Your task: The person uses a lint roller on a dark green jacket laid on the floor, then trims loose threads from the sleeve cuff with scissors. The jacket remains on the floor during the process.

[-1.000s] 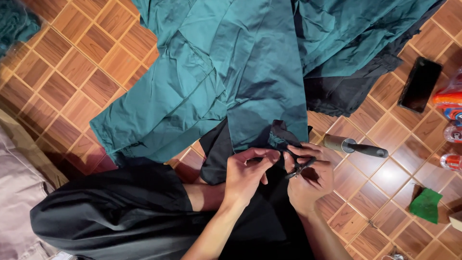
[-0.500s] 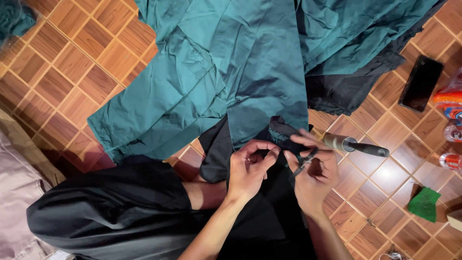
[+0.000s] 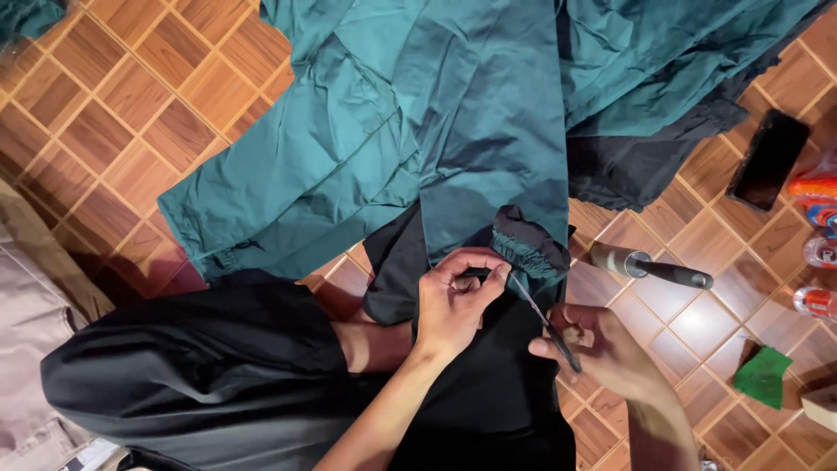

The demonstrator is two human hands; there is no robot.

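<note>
A teal garment (image 3: pixel 418 131) lies spread on the wooden tile floor, over black fabric (image 3: pixel 488 384). My left hand (image 3: pixel 458 301) pinches the teal garment's gathered elastic cuff (image 3: pixel 527 249) near the black fabric. My right hand (image 3: pixel 602 349) holds small dark scissors (image 3: pixel 542 318), whose blades point up toward the cuff and my left fingertips.
A dark-handled tool (image 3: pixel 649 266) lies on the floor right of the cuff. A black phone (image 3: pixel 769 160), colourful bottles (image 3: pixel 815 201) and a green scrap (image 3: pixel 763 377) sit at the right. My black-trousered leg (image 3: pixel 192 366) fills the lower left, and pale cloth (image 3: pixel 26 349) lies at the left edge.
My hands have drawn apart. The right hand moved down and right with the scissors, and the left hand now pinches the cuff edge.
</note>
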